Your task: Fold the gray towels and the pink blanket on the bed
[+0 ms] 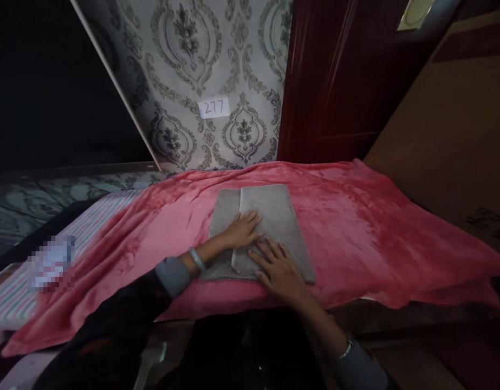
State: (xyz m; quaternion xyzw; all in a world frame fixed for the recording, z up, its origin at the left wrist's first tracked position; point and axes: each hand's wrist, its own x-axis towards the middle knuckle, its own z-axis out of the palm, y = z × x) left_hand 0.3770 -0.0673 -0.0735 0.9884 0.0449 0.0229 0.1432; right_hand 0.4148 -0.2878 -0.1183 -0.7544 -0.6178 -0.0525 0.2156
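A grey cloth (pixel 274 203), which looks like a towel, lies on a pink plush blanket (pixel 339 233). Its right part is folded over toward the left, and a single lower layer shows along the left side. My left hand (pixel 244 228) rests flat on the cloth near the folded edge, fingers stretched out. Just to its right and nearer to me, my right hand (pixel 279 271) presses flat on the folded part with its fingers spread. Neither hand grips anything.
A striped cloth (pixel 107 216) shows from under the blanket at the left, with a blurred-out item (pixel 52 262) on it. Behind are a dark screen (pixel 63 86), patterned wallpaper with a paper marked 277 (pixel 214 108), and a dark red door (pixel 335 81). A large cardboard box (pixel 456 135) stands at the right.
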